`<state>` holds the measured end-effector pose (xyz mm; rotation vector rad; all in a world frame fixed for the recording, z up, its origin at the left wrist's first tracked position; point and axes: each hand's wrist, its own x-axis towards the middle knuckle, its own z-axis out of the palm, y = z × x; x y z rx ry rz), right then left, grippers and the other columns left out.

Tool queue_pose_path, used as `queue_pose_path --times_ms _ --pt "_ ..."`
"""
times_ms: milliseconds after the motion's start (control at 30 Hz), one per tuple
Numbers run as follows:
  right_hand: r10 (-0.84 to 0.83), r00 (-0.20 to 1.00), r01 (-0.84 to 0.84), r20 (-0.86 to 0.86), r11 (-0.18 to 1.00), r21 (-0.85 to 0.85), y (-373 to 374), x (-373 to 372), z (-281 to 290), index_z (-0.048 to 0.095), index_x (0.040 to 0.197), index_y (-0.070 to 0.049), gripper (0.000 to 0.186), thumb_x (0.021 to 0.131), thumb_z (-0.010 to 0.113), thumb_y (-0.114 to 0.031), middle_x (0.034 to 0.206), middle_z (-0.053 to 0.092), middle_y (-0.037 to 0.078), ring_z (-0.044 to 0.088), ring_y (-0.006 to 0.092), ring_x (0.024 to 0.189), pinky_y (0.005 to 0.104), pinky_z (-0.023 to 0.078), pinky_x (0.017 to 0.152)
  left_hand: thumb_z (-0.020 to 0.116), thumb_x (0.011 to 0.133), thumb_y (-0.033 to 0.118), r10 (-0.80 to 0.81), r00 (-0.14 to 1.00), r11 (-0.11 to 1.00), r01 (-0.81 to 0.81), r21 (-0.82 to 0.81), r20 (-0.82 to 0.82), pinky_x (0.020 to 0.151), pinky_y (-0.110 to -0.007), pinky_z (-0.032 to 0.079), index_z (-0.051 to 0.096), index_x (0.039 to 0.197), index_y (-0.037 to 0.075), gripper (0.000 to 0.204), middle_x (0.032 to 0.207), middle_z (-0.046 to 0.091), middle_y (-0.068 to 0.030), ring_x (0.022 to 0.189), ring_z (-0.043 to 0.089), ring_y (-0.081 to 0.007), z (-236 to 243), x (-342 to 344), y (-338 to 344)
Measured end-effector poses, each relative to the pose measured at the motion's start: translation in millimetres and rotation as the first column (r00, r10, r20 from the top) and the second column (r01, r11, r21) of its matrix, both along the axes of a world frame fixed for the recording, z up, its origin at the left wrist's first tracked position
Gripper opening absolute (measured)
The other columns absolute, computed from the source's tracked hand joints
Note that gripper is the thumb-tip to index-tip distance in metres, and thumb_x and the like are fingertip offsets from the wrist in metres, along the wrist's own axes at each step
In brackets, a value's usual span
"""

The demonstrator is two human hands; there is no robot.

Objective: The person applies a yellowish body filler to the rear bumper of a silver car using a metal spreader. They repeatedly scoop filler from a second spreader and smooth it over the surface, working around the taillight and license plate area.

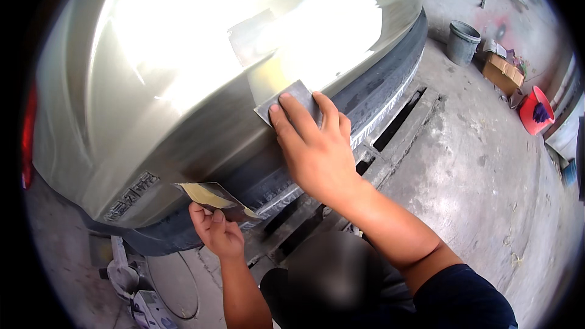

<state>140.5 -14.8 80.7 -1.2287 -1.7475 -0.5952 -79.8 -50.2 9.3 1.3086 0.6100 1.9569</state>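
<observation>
My right hand [317, 149] presses a thin grey square spreader [297, 99] flat against the silver car bumper [201, 137], fingertips spread over its face. Just above the spreader, a pale yellow smear of body filler [271, 76] lies on the panel, and a dull grey patch [248, 35] shows farther up. Lower left, my left hand [218, 234] pinches a thin dark plate [234, 208] by its near edge. Yellowish filler [206, 195] coats part of that plate. It is held close to the bumper's lower edge; whether it touches I cannot tell.
A slotted drain channel [399, 122] runs along the concrete floor beside the car. By the right wall stand a grey bucket [463, 44], a cardboard box [503, 74] and a red bucket [537, 111] with dark cloth. A white device [125, 277] lies on the floor lower left.
</observation>
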Motion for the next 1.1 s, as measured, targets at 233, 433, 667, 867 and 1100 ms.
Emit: queue_pose_path --times_ms 233,433,667,867,1100 --pt "0.03 0.998 -0.024 0.058 0.995 -0.099 -8 8 -15 0.059 0.124 -0.004 0.045 0.079 0.057 -0.011 0.131 0.051 0.009 0.046 0.0429 0.114 0.0504 0.039 0.084 0.052 0.087 0.007 -0.027 0.999 1.0 0.027 0.003 0.029 0.086 -0.032 0.046 0.043 0.125 -0.004 0.04 0.109 0.057 -0.0115 0.096 0.056 -0.019 4 6 0" --pt "0.018 0.999 -0.013 0.026 0.984 -0.179 -31 17 27 0.061 0.123 -0.009 0.041 0.082 0.066 -0.013 0.13 0.055 0.007 0.049 0.0422 0.114 0.0508 0.042 0.087 0.051 0.086 0.006 -0.058 0.998 0.998 0.058 0.013 0.016 0.096 -0.031 0.042 0.044 0.125 -0.005 0.04 0.116 0.057 -0.0118 0.107 0.054 -0.0182 7 0 -1" --pt "0.075 0.995 -0.065 -0.071 0.988 0.143 -2 -2 38 0.061 0.122 -0.006 0.045 0.078 0.063 -0.009 0.132 0.051 0.009 0.047 0.0451 0.115 0.0509 0.039 0.085 0.051 0.087 0.006 -0.072 0.997 0.997 0.072 0.0 0.008 0.096 -0.031 0.041 0.044 0.126 -0.005 0.041 0.117 0.056 -0.0121 0.107 0.054 -0.0181 2 -1 0" --pt "0.044 0.996 -0.036 -0.072 0.993 0.111 8 -13 27 0.06 0.126 -0.011 0.047 0.08 0.068 -0.01 0.133 0.053 0.007 0.047 0.0454 0.116 0.0523 0.04 0.091 0.057 0.086 0.009 -0.044 0.999 0.999 0.044 -0.024 0.023 0.095 -0.032 0.043 0.046 0.121 -0.004 0.038 0.114 0.057 -0.0126 0.105 0.055 -0.0183 6 3 -4" --pt "0.085 0.993 -0.074 -0.079 0.988 0.132 -2 -8 32 0.061 0.123 -0.006 0.045 0.077 0.059 -0.008 0.132 0.051 0.009 0.046 0.0461 0.116 0.0521 0.038 0.086 0.05 0.086 0.006 -0.068 0.997 0.998 0.069 0.014 -0.032 0.096 -0.029 0.04 0.044 0.125 -0.004 0.041 0.118 0.056 -0.0121 0.108 0.054 -0.0179 4 -6 -2"
